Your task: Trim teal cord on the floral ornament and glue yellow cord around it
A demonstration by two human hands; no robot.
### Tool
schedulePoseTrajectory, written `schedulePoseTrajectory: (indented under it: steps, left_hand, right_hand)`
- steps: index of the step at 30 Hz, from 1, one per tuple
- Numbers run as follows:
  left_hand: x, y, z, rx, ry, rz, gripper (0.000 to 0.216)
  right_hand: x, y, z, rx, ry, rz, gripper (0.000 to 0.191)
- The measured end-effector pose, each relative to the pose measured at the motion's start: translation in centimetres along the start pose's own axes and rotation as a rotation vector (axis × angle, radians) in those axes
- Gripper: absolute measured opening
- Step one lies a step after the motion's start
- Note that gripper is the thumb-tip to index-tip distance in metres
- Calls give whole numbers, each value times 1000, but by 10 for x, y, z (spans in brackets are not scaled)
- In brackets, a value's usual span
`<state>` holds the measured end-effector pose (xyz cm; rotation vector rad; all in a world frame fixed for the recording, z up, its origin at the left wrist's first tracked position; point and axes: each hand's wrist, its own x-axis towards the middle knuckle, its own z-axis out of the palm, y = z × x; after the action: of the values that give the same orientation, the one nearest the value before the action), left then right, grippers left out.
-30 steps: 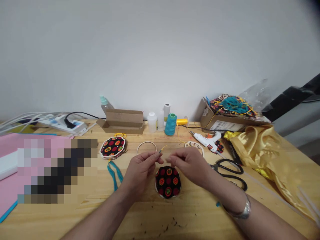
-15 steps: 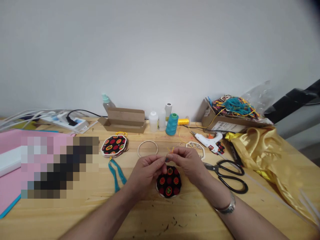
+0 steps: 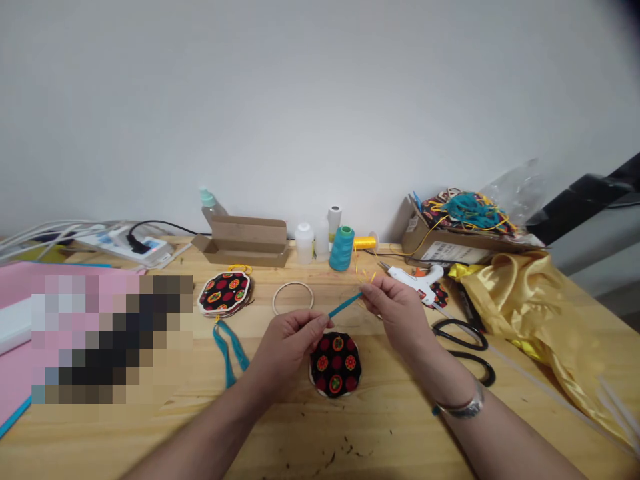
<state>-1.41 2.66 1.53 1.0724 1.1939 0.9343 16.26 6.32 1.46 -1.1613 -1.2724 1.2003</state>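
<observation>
My left hand [image 3: 290, 343] and my right hand [image 3: 395, 310] pinch the two ends of a short teal cord [image 3: 344, 307] and hold it taut above the wooden table [image 3: 310, 440]. Yellow thread ends [image 3: 364, 275] stick up from my right fingertips. Just below the cord a round patch of black cloth with red and orange flowers [image 3: 335, 365] lies flat on the table. A bare wooden ring [image 3: 293, 297] lies behind my left hand. A silver bangle sits on my right wrist.
A stack of flowered pieces [image 3: 225, 293] with a teal cord [image 3: 227, 347] lies left. Black scissors [image 3: 465, 347], a white glue gun [image 3: 415, 279] and yellow satin [image 3: 540, 313] lie right. Thread spools [image 3: 341, 248], small bottles and cardboard boxes [image 3: 245, 240] line the back edge. Pink sheets [image 3: 20, 313] lie far left.
My hands were pinched close together above the flowered patch; now my right hand has pulled away to the right and up, drawing the teal cord out between them.
</observation>
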Motion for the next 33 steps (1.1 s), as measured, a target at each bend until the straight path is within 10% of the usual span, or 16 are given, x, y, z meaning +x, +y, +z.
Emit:
schedulePoseTrajectory:
  steps: [8,14,17,23,33]
  left_hand:
    - [6,-5,-6,-1,280,30,26]
    - [0,1,-5,93,540,378,26]
    - [-6,4,0,164,414,408,10]
    - [-8,-4,7,-214,-261,-163,37]
    - [3,-8,0,-532,-111,-188,19]
  right_hand:
    - [9,-7,-16,15,191,-63,27]
    - [7,-9,-12,-118,274,-147,21]
    - [3,-8,-6,-211,267,-247,18]
    - [-14,-5,9,-483,133,-594,9]
    - [-36,6,21,-832,-249,-922,12]
